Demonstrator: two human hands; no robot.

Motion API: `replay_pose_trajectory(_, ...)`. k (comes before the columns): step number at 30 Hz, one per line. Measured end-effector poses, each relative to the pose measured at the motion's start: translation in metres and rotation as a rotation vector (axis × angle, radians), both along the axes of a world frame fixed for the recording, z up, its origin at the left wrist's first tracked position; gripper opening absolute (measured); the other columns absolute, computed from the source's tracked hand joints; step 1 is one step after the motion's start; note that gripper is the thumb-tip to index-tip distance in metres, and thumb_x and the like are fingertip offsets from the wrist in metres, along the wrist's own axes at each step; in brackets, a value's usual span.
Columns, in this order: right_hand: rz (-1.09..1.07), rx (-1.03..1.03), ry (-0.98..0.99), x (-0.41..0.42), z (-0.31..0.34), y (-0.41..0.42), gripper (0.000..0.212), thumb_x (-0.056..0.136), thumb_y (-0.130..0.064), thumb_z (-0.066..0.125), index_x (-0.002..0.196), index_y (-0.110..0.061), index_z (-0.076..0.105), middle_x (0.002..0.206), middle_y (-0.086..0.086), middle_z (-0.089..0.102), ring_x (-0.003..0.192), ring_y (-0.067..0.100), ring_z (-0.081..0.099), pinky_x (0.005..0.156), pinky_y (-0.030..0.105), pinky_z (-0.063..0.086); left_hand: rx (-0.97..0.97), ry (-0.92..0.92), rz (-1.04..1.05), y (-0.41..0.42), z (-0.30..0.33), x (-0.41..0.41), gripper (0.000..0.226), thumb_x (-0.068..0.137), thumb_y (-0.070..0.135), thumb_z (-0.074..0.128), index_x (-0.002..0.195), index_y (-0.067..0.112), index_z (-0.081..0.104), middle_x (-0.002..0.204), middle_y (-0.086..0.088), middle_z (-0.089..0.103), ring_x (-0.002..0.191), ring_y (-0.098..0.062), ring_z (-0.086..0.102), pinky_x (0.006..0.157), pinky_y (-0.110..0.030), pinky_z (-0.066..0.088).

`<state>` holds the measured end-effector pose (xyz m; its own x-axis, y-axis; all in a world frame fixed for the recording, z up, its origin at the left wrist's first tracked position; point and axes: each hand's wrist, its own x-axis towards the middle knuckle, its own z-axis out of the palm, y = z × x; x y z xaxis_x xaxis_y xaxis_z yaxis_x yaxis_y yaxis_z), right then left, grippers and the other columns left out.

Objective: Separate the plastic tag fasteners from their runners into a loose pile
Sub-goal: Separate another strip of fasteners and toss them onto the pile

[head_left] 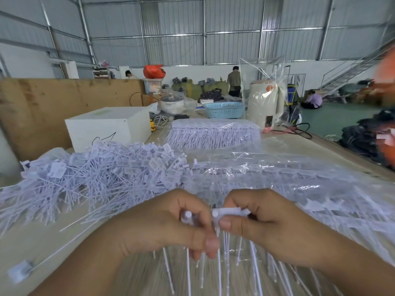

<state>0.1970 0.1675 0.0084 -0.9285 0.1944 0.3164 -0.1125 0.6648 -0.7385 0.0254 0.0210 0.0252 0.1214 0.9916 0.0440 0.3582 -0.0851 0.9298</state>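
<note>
Both hands close together, low and central, fingers curled. Left hand (171, 227) gripping a small bunch of white tag fasteners (188, 216), thumb pressed down over them, thin stems hanging below the fingers. Right hand (260, 221) pinching a strip of fasteners still joined on a runner (230, 212), thumb along its front, more stems dangling beneath. Two round runner ends showing in the small gap between the hands; whether the two bunches still connect there, impossible to tell through the blur.

Beyond and left of the left hand, a wide loose pile (96, 178) of separated fasteners, heads and stems tangled every way, spreading out to the near left. One lone fastener (20, 273) near the left forearm, apart from the pile. Beyond and right of the right hand, clear plastic bags (277, 178) of unseparated fasteners, lying flat and overlapping, reaching under and past the right wrist. Further back, past both hands, another bagged bundle (213, 133) of neatly rowed fasteners.

Pale wood-grain surface (53, 236) underneath everything. At its far left, a white box (106, 127); at its far end, a light blue basket (224, 110) and a cream kettle (267, 103) wrapped in clear plastic. In the distance, people on a green floor.
</note>
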Motion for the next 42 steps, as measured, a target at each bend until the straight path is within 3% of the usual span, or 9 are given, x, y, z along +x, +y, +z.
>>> replay_pose_trajectory(6,-0.070,-0.015,0.081,-0.004,-0.001,-0.007,0.023,0.089,-0.046,0.057,0.076,-0.027,0.055,0.052,-0.014,0.043,0.046,0.002,0.034,0.045,0.018,0.027,0.285,0.127,0.431,0.011,-0.008,0.019,0.050,0.060,0.048,0.076,0.043,0.023,0.037,0.046,0.009,0.027,0.046,-0.011,0.025,0.050,-0.024,0.020)
replay_pose_trajectory(11,-0.362,-0.187,0.353,-0.006,0.007,-0.001,0.030,0.080,-0.055,0.051,0.068,-0.028,0.050,0.047,-0.011,0.036,0.042,0.003,0.029,0.040,0.018,0.026,0.492,-0.162,0.825,0.020,-0.010,0.020,0.055,0.064,0.048,0.078,0.047,0.013,0.039,0.047,-0.010,0.039,0.046,-0.015,0.039,0.064,-0.028,0.047)
replay_pose_trajectory(18,-0.053,-0.117,0.170,0.000,0.001,-0.004,0.025,0.082,-0.057,0.059,0.104,-0.046,0.054,0.076,-0.003,0.061,0.065,0.035,0.049,0.056,0.045,0.040,0.253,-0.231,0.358,0.019,-0.018,0.014,0.026,0.078,0.052,0.061,0.088,0.028,0.069,0.045,0.008,0.044,0.040,-0.007,0.040,0.048,-0.021,0.034)
replay_pose_trajectory(22,-0.022,-0.113,0.022,0.003,0.000,0.004,0.048,0.080,-0.063,0.062,0.122,-0.055,0.042,0.087,-0.012,0.064,0.077,0.024,0.063,0.077,0.045,0.050,0.132,-0.126,0.078,0.011,-0.008,0.015,0.024,0.089,0.044,0.057,0.107,0.035,0.070,0.049,0.011,0.052,0.044,-0.004,0.047,0.051,-0.017,0.039)
replay_pose_trajectory(26,0.098,-0.092,-0.110,0.004,-0.001,0.000,0.051,0.087,-0.042,0.068,0.128,-0.053,0.039,0.080,-0.020,0.063,0.074,0.004,0.062,0.073,0.025,0.049,0.000,-0.093,-0.018,0.007,-0.006,0.017,0.015,0.085,0.036,0.065,0.099,0.037,0.070,0.063,-0.002,0.057,0.049,-0.004,0.053,0.054,-0.017,0.042)
replay_pose_trajectory(29,0.136,-0.200,-0.091,0.004,0.003,0.000,0.046,0.085,-0.028,0.075,0.125,-0.035,0.053,0.091,-0.004,0.069,0.083,0.011,0.065,0.077,0.027,0.050,0.060,-0.119,0.032,0.006,-0.002,0.015,0.009,0.084,0.033,0.066,0.088,0.031,0.074,0.061,-0.003,0.058,0.049,-0.005,0.055,0.054,-0.013,0.043)
replay_pose_trajectory(32,0.066,-0.099,-0.112,0.006,0.008,0.003,0.030,0.082,-0.046,0.071,0.097,-0.021,0.066,0.087,0.007,0.065,0.082,0.020,0.063,0.079,0.045,0.049,0.101,-0.127,0.110,0.005,0.001,0.012,0.010,0.079,0.036,0.067,0.076,0.030,0.074,0.056,0.004,0.058,0.050,-0.006,0.056,0.054,-0.014,0.043)
replay_pose_trajectory(37,-0.017,0.015,-0.099,0.006,0.002,0.004,0.034,0.080,-0.053,0.063,0.074,-0.020,0.058,0.061,-0.009,0.046,0.057,0.004,0.044,0.054,0.024,0.034,0.062,-0.004,0.120,0.006,-0.004,0.023,0.024,0.067,0.032,0.080,0.055,0.029,0.060,0.054,0.014,0.049,0.052,0.001,0.047,0.056,-0.011,0.039)
replay_pose_trajectory(42,-0.171,-0.030,0.193,-0.007,-0.003,-0.010,0.027,0.087,-0.046,0.060,0.068,-0.029,0.052,0.054,-0.016,0.042,0.051,0.000,0.035,0.048,0.015,0.029,0.413,-0.070,0.566,0.019,-0.006,0.047,0.051,0.068,0.028,0.080,0.047,0.023,0.034,0.046,0.011,0.031,0.047,-0.010,0.029,0.046,-0.020,0.026)
